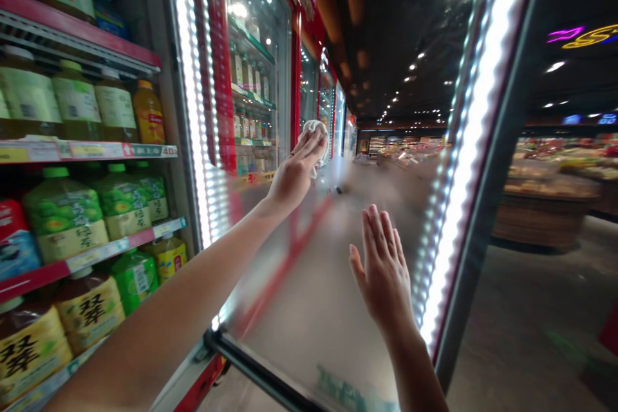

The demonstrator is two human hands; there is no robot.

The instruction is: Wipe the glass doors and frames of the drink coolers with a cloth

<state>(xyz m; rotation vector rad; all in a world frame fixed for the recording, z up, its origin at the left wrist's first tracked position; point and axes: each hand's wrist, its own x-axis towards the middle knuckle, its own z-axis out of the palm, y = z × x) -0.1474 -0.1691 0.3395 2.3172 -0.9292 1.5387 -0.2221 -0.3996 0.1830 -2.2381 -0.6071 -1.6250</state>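
Pressed against the glass door [309,296] of a drinks fridge is a white cloth [315,127], with my left hand [300,164] laid over it, fingers together. My left arm reaches across from the lower left. My right hand [385,264] is raised lower down and to the right, palm toward the same glass, fingers stretched out and thumb apart. Nothing is in it; whether the palm touches the pane I cannot tell. Part of the glass looks hazy around and below my hands. The cloth is mostly hidden under my left fingers.
Shelves of bottled drinks [116,199] stand close on my left. Bright light strips [463,141] run up both sides of the door, inside its dark frame [487,180]. More red-framed fridges [295,77] line up beyond the glass. A round wooden display stand [541,215] is at the right.
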